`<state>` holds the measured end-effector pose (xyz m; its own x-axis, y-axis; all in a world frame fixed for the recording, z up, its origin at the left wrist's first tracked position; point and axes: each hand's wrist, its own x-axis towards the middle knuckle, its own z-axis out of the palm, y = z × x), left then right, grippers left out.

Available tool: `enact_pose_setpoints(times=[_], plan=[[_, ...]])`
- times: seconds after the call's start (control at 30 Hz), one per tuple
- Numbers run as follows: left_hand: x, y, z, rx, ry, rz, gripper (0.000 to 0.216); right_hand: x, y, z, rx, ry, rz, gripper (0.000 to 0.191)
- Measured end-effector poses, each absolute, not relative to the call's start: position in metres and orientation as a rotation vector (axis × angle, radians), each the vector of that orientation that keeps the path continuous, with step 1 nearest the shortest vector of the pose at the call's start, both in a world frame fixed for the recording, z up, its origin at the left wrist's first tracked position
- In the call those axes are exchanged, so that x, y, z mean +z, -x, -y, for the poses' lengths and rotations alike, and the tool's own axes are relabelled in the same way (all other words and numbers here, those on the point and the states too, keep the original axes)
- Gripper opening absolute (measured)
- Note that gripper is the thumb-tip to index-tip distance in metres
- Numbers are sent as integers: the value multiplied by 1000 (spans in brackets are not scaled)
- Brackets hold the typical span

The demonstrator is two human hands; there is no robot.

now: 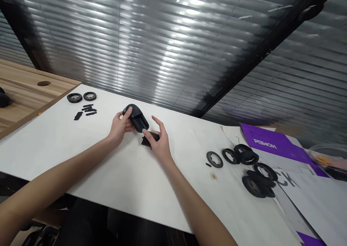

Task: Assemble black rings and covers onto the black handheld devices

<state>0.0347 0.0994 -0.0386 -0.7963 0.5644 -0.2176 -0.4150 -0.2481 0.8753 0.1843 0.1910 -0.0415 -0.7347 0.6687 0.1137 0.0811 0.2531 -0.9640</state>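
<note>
My left hand point(119, 126) grips a black plastic shell point(137, 118), a rounded, hollow casing with its open inner side facing up. My right hand point(160, 143) is beside it with the fingers apart, and its thumb tip touches the shell's lower end. A small black wedge-shaped piece point(149, 139) sits just under those fingers, partly hidden by them. Whether it rests on the table or lies against the hand, I cannot tell.
The white tabletop point(54, 152) carries two black rings point(81, 97) and several small black strips point(87, 110) at the far left. More black rings and wheels point(251, 173) lie piled at the right, by a purple box point(267, 143). A wooden desk point(29, 90) adjoins at the left.
</note>
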Motion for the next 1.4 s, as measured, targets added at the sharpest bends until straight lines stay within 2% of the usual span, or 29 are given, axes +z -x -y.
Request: enact_pose_setpoints(times=[0.07,0.2,0.3,0.7,0.9,1.17,1.4], plan=[[-38,-35,-100,2082,-180,-1384,69,-43,-183,-194,1627,668,1896,83],[-36,-35,-99,2088,-168,-1369,64,-51,-178,-199,1716,606,1752,57],[-35,-36,-99,2096,-172,-1354,65,-56,-175,-201,1755,595,1708,50],[-41,-35,-101,2104,-189,-1362,63,-57,-173,-201,1892,601,1567,52],[-41,-37,-100,2067,-226,-1391,56,-60,-172,-198,1837,593,1643,55],[-41,-41,-100,2056,-259,-1298,66,-58,-173,-197,1861,580,1720,59],[-43,-43,-101,2050,-292,-1297,61,-59,-172,-197,1817,567,1739,59]])
